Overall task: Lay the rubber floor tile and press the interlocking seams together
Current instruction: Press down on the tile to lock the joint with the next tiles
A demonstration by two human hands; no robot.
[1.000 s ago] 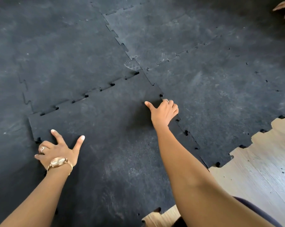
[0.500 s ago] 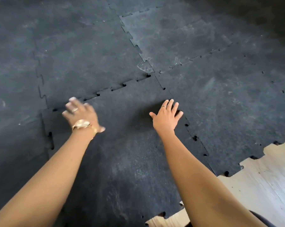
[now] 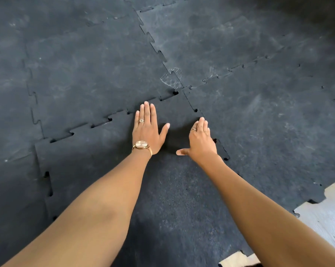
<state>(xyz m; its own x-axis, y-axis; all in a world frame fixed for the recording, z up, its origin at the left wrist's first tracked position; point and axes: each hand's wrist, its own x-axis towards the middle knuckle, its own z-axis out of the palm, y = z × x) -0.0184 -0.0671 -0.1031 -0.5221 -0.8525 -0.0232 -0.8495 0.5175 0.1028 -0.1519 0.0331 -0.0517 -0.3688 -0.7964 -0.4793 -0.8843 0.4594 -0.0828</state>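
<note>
A black rubber floor tile (image 3: 97, 166) with jigsaw edges lies among other black tiles. My left hand (image 3: 147, 130), with a ring and a gold watch, lies flat on the tile, fingertips near its far seam (image 3: 109, 120). My right hand (image 3: 200, 141) rests flat on the tile close to its right seam (image 3: 221, 153), thumb stretched left. Both hands hold nothing. Small gaps show along the far seam, the right seam and the left seam (image 3: 48, 184).
Laid black tiles (image 3: 259, 116) cover the floor on the left, far and right sides. Bare pale wood floor (image 3: 326, 214) shows at the lower right and a strip (image 3: 234, 261) at the bottom edge.
My left hand has moved from the tile's left corner rightward to its far right corner, beside my right hand. My right hand has flattened and shifted slightly forward along the right seam.
</note>
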